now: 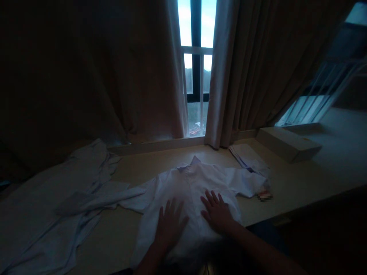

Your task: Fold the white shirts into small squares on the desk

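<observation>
A white shirt (pixel 187 183) lies spread on the pale ledge, collar toward the window and sleeves out to both sides. My left hand (pixel 171 223) rests flat on its left front with fingers spread. On the right front, my right hand (pixel 215 211) also lies open, palm down. Neither hand grips the cloth. The shirt's lower edge is hidden in shadow near my body. Its left sleeve reaches to a heap of white clothes (pixel 57 206), and its right sleeve touches or nearly touches a folded white garment (pixel 249 156).
A pale box (pixel 289 143) stands on the ledge (pixel 309 183) at the right. Brown curtains (pixel 137 68) hang behind, parted around a narrow window (pixel 197 76). The ledge's front edge runs along the lower right.
</observation>
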{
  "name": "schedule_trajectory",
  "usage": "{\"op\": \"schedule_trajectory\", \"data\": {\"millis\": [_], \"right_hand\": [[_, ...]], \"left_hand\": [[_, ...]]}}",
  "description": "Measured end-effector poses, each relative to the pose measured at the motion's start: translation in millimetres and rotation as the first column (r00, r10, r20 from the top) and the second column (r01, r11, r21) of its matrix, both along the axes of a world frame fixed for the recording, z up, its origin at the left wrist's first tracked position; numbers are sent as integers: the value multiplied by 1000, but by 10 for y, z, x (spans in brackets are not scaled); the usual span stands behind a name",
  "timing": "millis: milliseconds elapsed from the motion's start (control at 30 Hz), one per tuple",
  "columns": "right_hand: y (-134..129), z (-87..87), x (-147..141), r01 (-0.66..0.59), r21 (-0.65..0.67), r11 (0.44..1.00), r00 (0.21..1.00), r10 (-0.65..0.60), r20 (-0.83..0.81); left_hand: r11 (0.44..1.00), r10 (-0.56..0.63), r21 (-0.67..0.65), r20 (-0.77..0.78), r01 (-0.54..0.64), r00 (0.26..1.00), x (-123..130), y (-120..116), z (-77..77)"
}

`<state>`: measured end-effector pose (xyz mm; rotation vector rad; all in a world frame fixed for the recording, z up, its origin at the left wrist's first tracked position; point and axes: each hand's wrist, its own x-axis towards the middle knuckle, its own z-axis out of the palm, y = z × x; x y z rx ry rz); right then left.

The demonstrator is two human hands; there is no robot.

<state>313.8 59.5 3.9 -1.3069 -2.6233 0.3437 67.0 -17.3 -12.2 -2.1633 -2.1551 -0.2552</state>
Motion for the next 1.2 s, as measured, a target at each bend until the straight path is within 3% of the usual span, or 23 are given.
{"op": "schedule_trajectory", "data": {"millis": [100,167,333,400,500,667,1200], "right_hand": [[-119,22,93,-25,28,999,1000,24,14],[-109,89,94,-47,55,997,999,46,11],[316,357,-118,40,147,988,996,-28,-80],[545,399,-227,103,154,983,990,-87,-111],[768,308,-311,124,73,990,992,-122,-36],[798,29,-267,123,24,992,992,-123,21],[809,70,-372,158,111,981,987,-157,-19]], "left_hand": [[1000,-13,9,-21,14,1000,66,-171,-2],[1000,-14,-6,-21,14,1000,86,-180,78],[999,-45,1,21,45,999,-3,222,422],[997,-45,63,16,44,999,-75,438,458],[995,-38,92,-13,39,999,-185,640,313],[993,13,118,-42,-8,999,-277,650,-5],[993,52,112,-65,-45,996,-199,779,-7]]}}
